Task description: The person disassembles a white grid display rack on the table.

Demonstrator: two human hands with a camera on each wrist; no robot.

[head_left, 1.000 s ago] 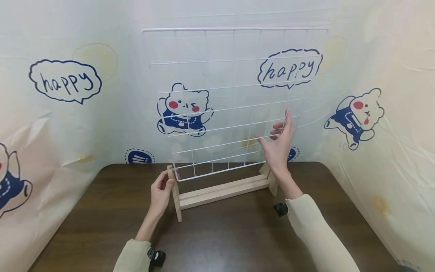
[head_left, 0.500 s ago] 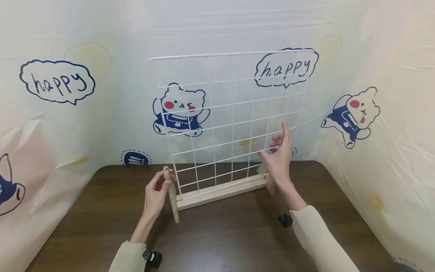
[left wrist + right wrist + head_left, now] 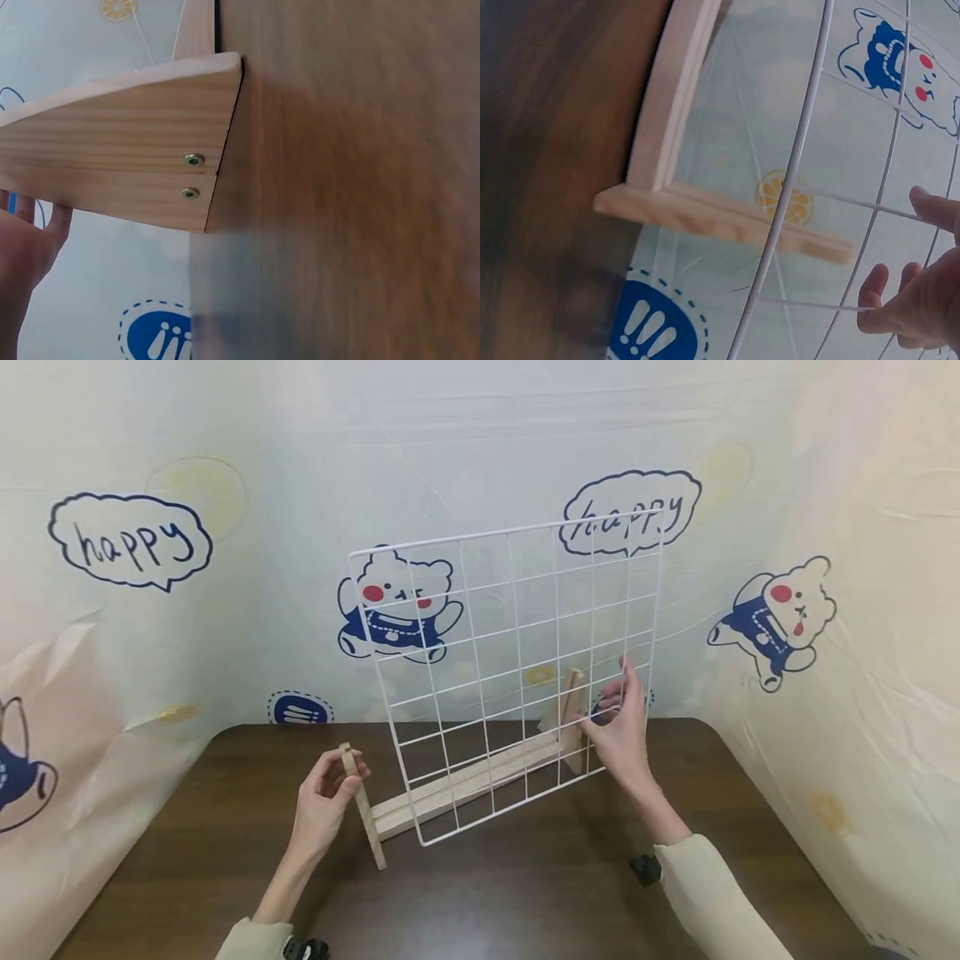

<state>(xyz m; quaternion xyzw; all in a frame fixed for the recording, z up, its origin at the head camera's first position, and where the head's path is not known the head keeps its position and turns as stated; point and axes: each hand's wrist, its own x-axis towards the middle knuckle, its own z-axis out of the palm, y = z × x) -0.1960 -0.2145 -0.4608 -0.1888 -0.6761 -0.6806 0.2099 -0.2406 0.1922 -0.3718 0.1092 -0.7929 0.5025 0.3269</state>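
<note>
A white wire grid panel [image 3: 510, 532] stands tilted in front of the wooden stand [image 3: 465, 785] in the head view, its lower edge above the table. My right hand [image 3: 622, 735] grips the panel's right side, thumb on the near side and fingers reaching behind. In the right wrist view the fingers [image 3: 922, 300] curl at the thin wires. My left hand [image 3: 318, 810] holds the top of the stand's left upright [image 3: 365, 814] between thumb and fingers. The left wrist view shows that upright's outer face [image 3: 127, 142] with two bolts; much of the hand lies out of frame.
Beneath the stand is a dark brown wooden table [image 3: 495, 893]. A pale sheet [image 3: 285, 427] printed with bears and "happy" clouds hangs behind and on both sides. The stand's right upright [image 3: 573, 727] shows through the grid.
The grid panel has come down and toward me, from above the stand's crossbar to in front of it. My left hand and the stand's left end have moved left and nearer; my right hand has lowered.
</note>
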